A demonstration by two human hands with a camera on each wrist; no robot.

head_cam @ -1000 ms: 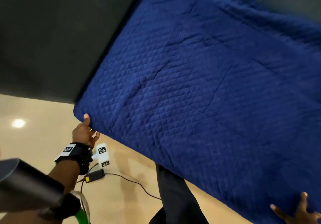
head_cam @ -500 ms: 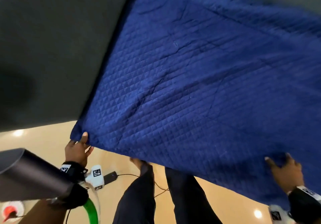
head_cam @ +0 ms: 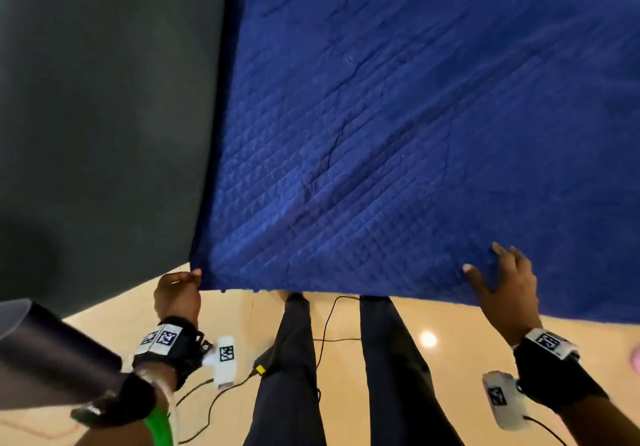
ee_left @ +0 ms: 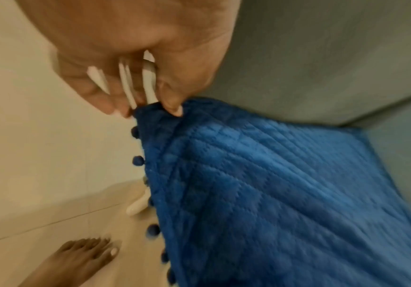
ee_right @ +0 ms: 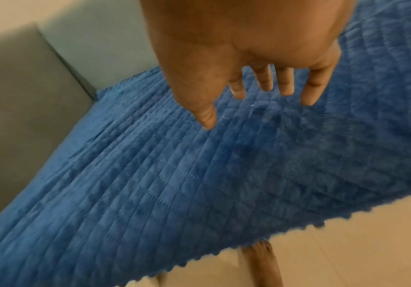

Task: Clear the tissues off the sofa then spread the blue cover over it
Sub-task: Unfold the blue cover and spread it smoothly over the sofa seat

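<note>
The blue quilted cover lies spread over the grey sofa, and its pom-pom hem hangs past the front edge. My left hand pinches the cover's near left corner between thumb and fingers. My right hand rests on the cover near the front hem with its fingers spread and straight; the right wrist view shows the right hand just over the cover. No tissues are in view.
The uncovered grey sofa part lies to the left of the cover. Below the hem are my dark trouser legs, a bare foot on the beige tiled floor, and a black cable with an adapter.
The view has turned so the cover's hem runs level. My right hand has slid left and further onto the cover. My left hand still holds the corner.
</note>
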